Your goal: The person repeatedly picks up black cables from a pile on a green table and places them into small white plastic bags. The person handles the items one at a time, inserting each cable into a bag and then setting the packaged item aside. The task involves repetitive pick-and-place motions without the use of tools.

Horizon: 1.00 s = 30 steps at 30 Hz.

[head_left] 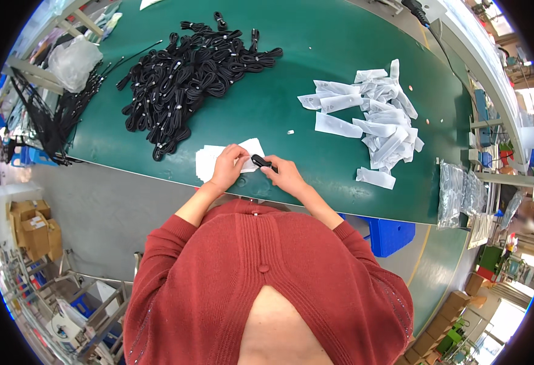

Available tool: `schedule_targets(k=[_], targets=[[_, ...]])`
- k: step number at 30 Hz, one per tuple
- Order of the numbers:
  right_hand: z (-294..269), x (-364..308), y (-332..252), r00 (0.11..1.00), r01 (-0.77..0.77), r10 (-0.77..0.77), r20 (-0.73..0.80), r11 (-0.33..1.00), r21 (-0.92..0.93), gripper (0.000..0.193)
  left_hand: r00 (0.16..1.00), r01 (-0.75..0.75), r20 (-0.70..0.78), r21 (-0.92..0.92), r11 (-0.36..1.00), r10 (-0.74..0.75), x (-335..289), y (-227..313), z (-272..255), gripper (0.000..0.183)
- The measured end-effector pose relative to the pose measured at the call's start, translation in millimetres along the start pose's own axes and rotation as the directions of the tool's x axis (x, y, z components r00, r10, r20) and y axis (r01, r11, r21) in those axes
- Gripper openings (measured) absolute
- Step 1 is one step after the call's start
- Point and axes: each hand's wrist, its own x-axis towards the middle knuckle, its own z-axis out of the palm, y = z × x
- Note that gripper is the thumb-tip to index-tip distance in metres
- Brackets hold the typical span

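My right hand (286,177) is closed around a small coiled black cable (260,161) near the table's front edge. Just left of it, my left hand (228,165) has its fingers pinched at a flat white bag (253,146). The cable's end is close to that bag; whether it touches the opening I cannot tell. Under and beside my left hand lies a stack of flat white bags (205,160). Farther off to the left is a large heap of coiled black cables (185,82). A pile of filled, whitish translucent bags (390,125) is on the right.
The work surface is a green table (261,112). Loose black cables (51,118) hang at its left edge, next to a clear plastic bag (75,62). Clear plastic packs (453,193) hang at the right corner. A blue stool (390,236) stands below the front edge.
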Motion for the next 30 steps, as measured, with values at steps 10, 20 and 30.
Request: schedule_targets(k=[10,20,30], targets=[[-19.4,-20.2,-6.4,0.989,0.115,-0.129,0.075,0.979,0.170,0.027,0.971,-0.234,-0.008,0.119,0.965,0.237,-4.6,55.3,-9.4,0.012],[-39.9,-37.1,-36.9,0.846,0.507,-0.488,-0.216,0.861,0.043,0.037,0.978,-0.051,-0.209,-0.137,0.989,0.022,-4.3,86.0,-0.9,0.008],[-79.3,-14.7,-29.4,0.668,0.492,-0.557,-0.493,0.828,-0.269,0.008,0.946,0.116,-0.145,-0.680,0.724,-0.289,19.2,91.1,15.8,0.009]])
